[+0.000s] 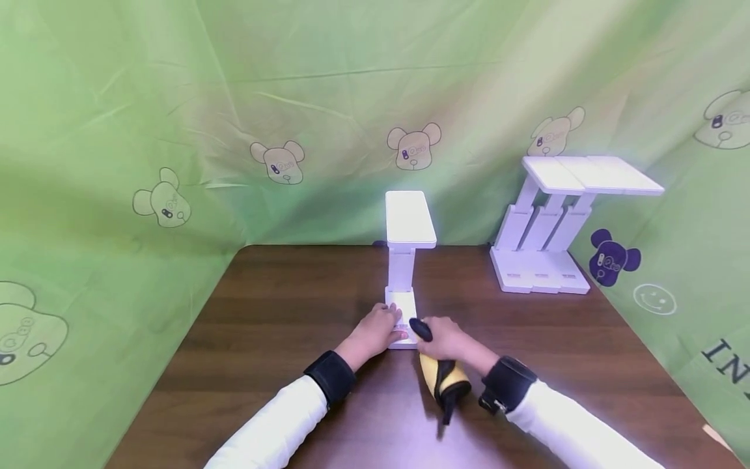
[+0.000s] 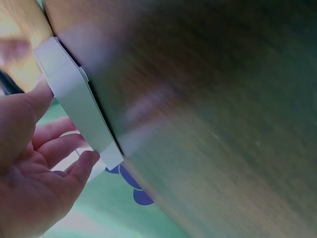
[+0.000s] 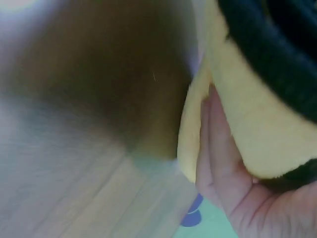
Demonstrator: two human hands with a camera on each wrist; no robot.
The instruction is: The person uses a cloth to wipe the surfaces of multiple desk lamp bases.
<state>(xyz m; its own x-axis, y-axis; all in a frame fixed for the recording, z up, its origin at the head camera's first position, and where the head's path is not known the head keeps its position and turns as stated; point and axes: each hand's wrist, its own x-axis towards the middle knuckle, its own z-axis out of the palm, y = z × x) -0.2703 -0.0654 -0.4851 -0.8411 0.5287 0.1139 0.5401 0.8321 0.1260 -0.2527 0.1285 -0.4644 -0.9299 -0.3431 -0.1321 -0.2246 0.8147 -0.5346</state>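
Note:
A white desk lamp (image 1: pixel 401 270) with a flat head and a folding upright stands mid-table. My left hand (image 1: pixel 377 331) rests on its base, thumb and fingertips over the top near the left edge. In the left wrist view, the thumb and relaxed fingers lie along the white base (image 2: pixel 81 104). Just right of the base, my right hand (image 1: pixel 443 339) grips a yellow-and-black plush piece (image 1: pixel 436 378), with one black end showing above the hand and a dark strip hanging below. Close up in the right wrist view, my fingers (image 3: pixel 223 144) press between folds of yellow plush (image 3: pixel 262 134).
Three more white lamps (image 1: pixel 541 228) stand side by side at the back right of the brown wooden table (image 1: pixel 281 312). Green cloth (image 1: pixel 328 98) printed with bear heads hangs around the table's back and sides.

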